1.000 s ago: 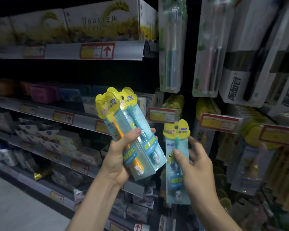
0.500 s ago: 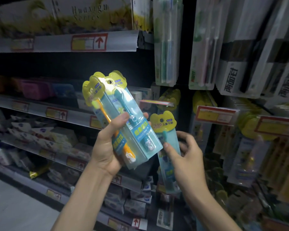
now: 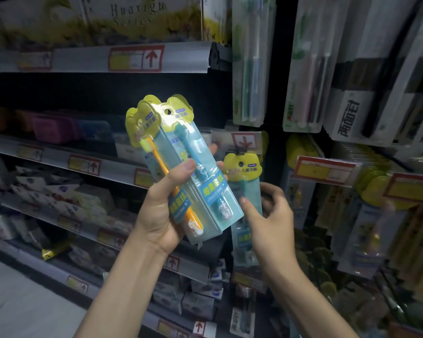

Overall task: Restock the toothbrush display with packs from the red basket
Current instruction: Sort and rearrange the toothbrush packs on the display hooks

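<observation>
Probably edge-to-edge, R pack (image 3: 243, 168) behind L packs (image 3: 206, 193).

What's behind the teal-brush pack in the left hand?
The left hand backs the teal-brush pack: fingertips show past its right edge, the rest covered. The orange-brush pack overlaps alongside.

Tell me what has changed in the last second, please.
The right hand brought its single pack leftward until it sits partly behind the two packs, which the left hand tilted further left. Both hands kept their grip; nothing was let go.
</observation>
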